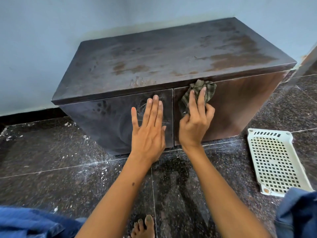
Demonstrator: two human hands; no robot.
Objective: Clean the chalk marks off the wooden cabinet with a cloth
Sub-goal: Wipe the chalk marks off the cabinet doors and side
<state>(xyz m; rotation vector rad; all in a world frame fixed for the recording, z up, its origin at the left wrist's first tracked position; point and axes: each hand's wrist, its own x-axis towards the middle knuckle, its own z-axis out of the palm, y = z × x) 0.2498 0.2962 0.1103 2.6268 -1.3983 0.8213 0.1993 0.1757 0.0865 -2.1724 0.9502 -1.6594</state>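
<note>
fingers (pixel 202 95) of the right hand (pixel 195 122) clamp one striped cloth (pixel 208 88) against the right of two doors on one wooden cabinet (pixel 171 54); the left hand (pixel 149 131) lies flat, fingers straight, over faint chalk marks (pixel 143 107) on the left door. one white basket (pixel 276 160) sits on the floor beside.

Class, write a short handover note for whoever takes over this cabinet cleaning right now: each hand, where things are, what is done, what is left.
Left hand: flat, fingers straight, pressed on the left door.
Right hand: grips the cloth against the top of the right door, near the centre seam.
Done: right door looks mostly free of marks.
Left: pale smears on the left door and, it seems, on the cabinet top.
A white basket lies on the floor at right.
</note>
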